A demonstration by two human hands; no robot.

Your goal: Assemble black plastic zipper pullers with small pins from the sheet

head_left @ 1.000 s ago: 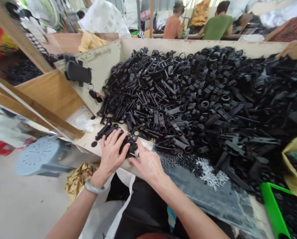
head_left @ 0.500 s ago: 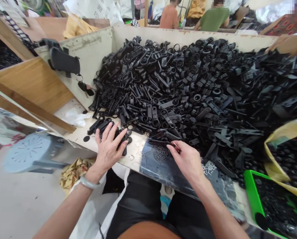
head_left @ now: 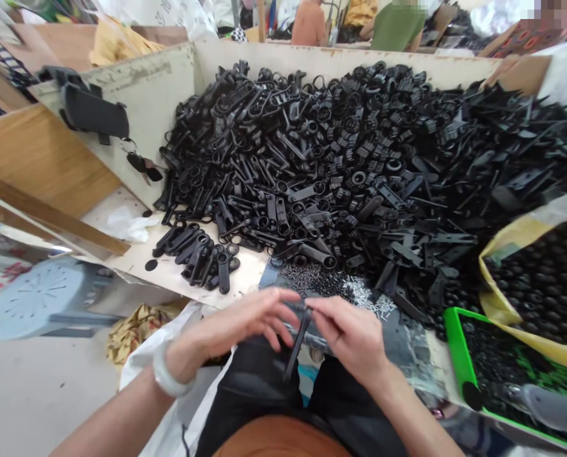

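Note:
My right hand (head_left: 354,336) pinches the upper end of a long black plastic part (head_left: 295,349) between thumb and fingers. The part tilts downward over my lap. My left hand (head_left: 245,324) is beside it with fingers stretched and apart; whether a fingertip touches the part I cannot tell. Behind the hands, small dark screws (head_left: 307,276) and silvery screws (head_left: 366,295) lie on the worktop. To the left, a cluster of black handle-like pieces (head_left: 202,257) rests at the table's front.
A big heap of black plastic parts (head_left: 283,158) fills the walled table. At the right are a green tray (head_left: 462,355) and a yellow-edged sack (head_left: 495,285) of round black pieces. Keys (head_left: 143,168) hang at left above a blue stool (head_left: 40,295). People sit beyond the back wall.
My left hand has left the cluster of black pieces and moved right, beside my right hand. My right hand has drawn back toward my lap with the long black part. The view has shifted slightly.

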